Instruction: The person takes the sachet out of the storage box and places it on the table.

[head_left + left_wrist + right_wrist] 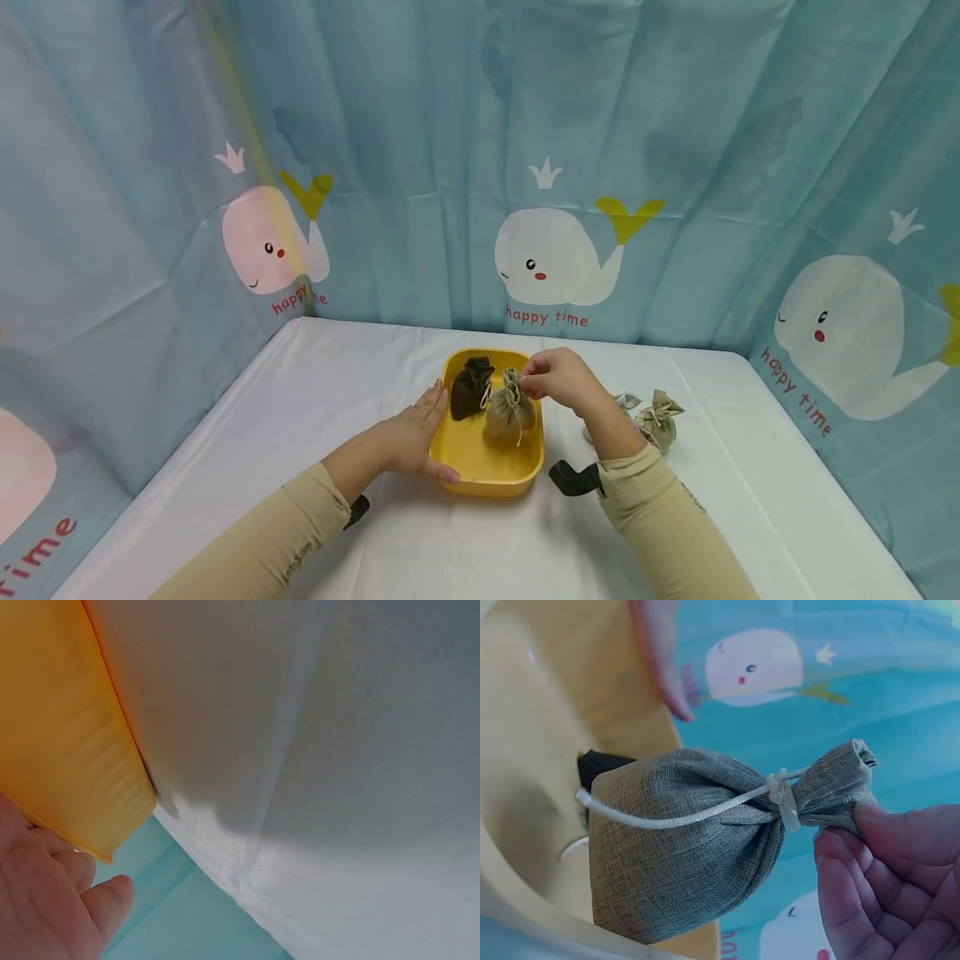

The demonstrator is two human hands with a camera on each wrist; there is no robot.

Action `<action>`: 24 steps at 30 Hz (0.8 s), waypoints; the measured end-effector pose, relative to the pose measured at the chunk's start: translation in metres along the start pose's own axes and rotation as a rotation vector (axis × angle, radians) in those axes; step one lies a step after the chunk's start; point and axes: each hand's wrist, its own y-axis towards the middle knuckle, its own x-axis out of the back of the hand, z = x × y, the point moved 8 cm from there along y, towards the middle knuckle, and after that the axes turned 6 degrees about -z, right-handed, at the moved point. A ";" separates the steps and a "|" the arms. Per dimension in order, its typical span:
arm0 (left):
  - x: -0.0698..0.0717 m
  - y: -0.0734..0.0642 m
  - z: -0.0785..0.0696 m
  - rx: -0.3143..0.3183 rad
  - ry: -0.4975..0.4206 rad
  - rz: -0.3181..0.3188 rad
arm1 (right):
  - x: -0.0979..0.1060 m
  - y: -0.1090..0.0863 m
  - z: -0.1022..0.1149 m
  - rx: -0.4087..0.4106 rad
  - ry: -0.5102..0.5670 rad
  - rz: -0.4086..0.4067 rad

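Note:
My right hand [562,382] pinches the gathered neck of a greyish-beige drawstring bag [508,414] over the right half of a yellow plastic basin [487,483]. Close up in the right wrist view, thumb and fingertips grip the cloth just beyond the tied white cord of the bag [675,851]. Beside it, a dark brown drawstring bag [469,392] sits in the basin's far left part. My left hand [411,435] rests against the basin's left side, fingers stretched along the rim and thumb at the near corner. Whether the greyish-beige bag touches the basin floor, I cannot tell.
Right of the basin, a beige drawstring bag [660,421] stands on the white-covered table [375,550]. A paler bag [627,402] next to it is partly hidden by my right wrist. Blue whale-print curtains [420,167] hang behind the table and along its sides.

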 end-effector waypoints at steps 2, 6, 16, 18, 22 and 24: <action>0.001 0.000 0.000 0.000 0.004 -0.001 | 0.004 -0.003 0.003 0.017 0.010 -0.010; 0.001 -0.001 0.000 -0.001 0.000 0.002 | 0.012 -0.010 0.010 0.061 0.030 -0.017; -0.002 -0.001 0.000 0.001 0.001 -0.005 | 0.041 -0.032 0.026 0.116 0.054 -0.089; -0.002 -0.001 0.000 0.006 0.001 0.000 | 0.048 -0.037 0.029 0.130 0.055 -0.098; -0.002 0.000 0.000 0.009 0.008 -0.001 | 0.066 -0.047 0.034 0.170 0.064 -0.137; -0.002 0.001 0.000 0.008 0.008 -0.005 | 0.076 -0.052 0.036 0.193 0.075 -0.169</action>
